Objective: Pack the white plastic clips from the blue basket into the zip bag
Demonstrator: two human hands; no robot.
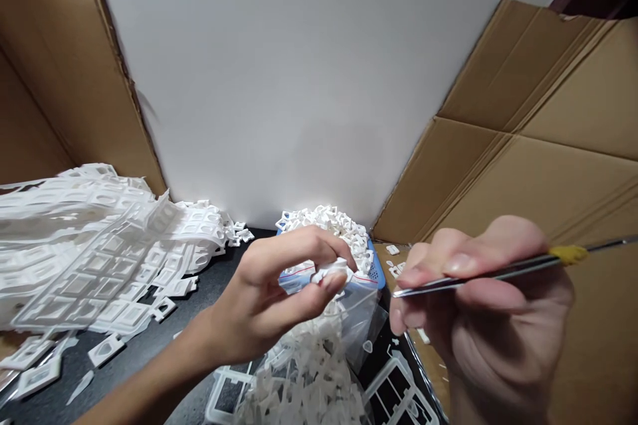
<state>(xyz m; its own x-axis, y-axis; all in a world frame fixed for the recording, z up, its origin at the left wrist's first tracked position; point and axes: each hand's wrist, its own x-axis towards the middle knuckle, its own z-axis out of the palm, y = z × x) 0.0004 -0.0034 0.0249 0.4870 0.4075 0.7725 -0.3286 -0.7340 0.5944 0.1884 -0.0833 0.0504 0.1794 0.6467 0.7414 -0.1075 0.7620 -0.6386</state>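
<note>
My left hand (279,285) is closed, thumb and fingers pinching a small white plastic piece (331,270) above an open zip bag (359,309) with a red seal line. The fingers partly cover the piece. To its right, my right hand (493,299) grips slim metal tweezers (518,269) with a yellow wrap near the back end. Their tip points left toward the left hand, apart from the piece. Under the left hand lies a heap of translucent white scraps (304,378).
A blue basket (379,267) piled with small white pieces (323,218) stands behind the hands. White moulded sheets (90,259) are stacked at left, with loose square frames (106,349) nearby. Cardboard walls (498,172) flank the dark table (199,325); an empty frame (399,392) lies front right.
</note>
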